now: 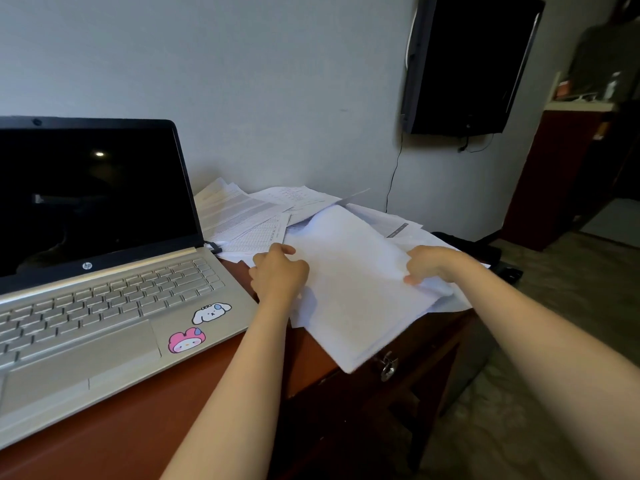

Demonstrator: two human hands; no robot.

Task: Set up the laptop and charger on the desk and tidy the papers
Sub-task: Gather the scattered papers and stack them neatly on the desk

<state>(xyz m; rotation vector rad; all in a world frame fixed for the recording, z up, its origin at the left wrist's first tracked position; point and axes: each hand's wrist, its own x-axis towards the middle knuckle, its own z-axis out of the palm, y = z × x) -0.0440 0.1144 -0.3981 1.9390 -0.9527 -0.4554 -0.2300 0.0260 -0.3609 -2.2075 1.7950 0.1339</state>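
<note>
I log: left hand [278, 271] grips the paper stack [353, 285] at its left edge, right hand [429, 265] pinches its right edge; laptop [104, 292] open alongside.

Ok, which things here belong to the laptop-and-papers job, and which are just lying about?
Job: open HP laptop; white sheets gripped by left hand and right hand; printed papers behind; desk.
Lying about: wall-mounted TV; black object; drawer lock.

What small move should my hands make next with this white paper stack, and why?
Probably slide the white paper stack back onto the reddish-brown wooden desk and square it. Both the left hand and right hand grip its sides, its near corner overhangs the desk edge, and printed sheets lie scattered behind.
</note>
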